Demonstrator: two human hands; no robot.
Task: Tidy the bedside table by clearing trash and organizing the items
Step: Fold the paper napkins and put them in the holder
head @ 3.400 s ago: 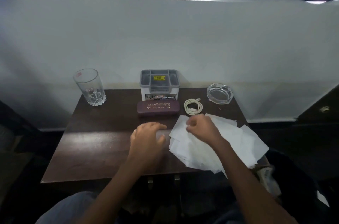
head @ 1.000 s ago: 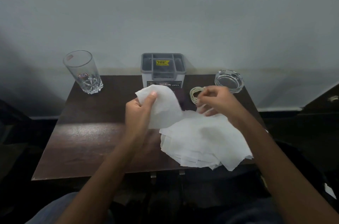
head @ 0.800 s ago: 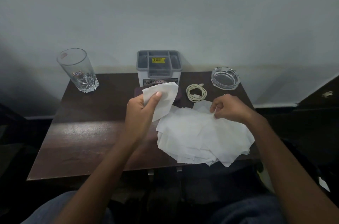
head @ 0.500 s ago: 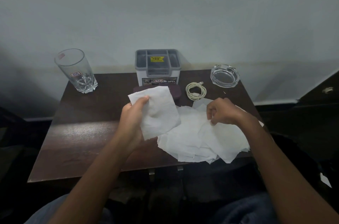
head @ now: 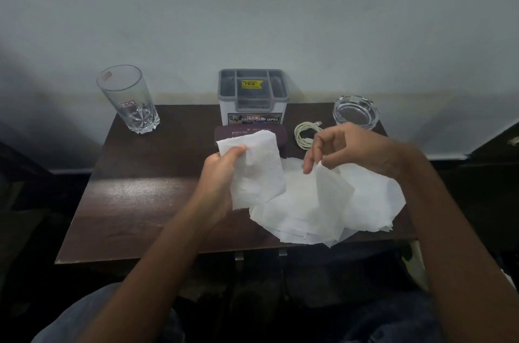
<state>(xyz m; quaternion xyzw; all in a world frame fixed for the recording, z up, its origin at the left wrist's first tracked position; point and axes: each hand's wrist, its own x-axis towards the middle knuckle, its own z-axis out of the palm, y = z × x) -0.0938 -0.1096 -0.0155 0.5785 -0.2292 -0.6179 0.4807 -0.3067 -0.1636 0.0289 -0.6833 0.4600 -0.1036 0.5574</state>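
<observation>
Many tissues (head: 331, 202) heaped on tabletop (head: 140, 202), right-front. Left hand (head: 222, 174) pinches one sheet (head: 258, 168) raised; right hand (head: 345, 149) pinches another's corner off the heap. Behind: case (head: 224, 133), cable (head: 304, 134), organizer (head: 252, 95) with only a yellow label visible inside, ashtray (head: 355, 112), glass (head: 129, 101), both showing no contents.

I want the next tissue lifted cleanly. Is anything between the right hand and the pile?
Nothing visible. The right hand already pinches a sheet's corner above the tissue pile; the coiled cable lies behind it.
</observation>
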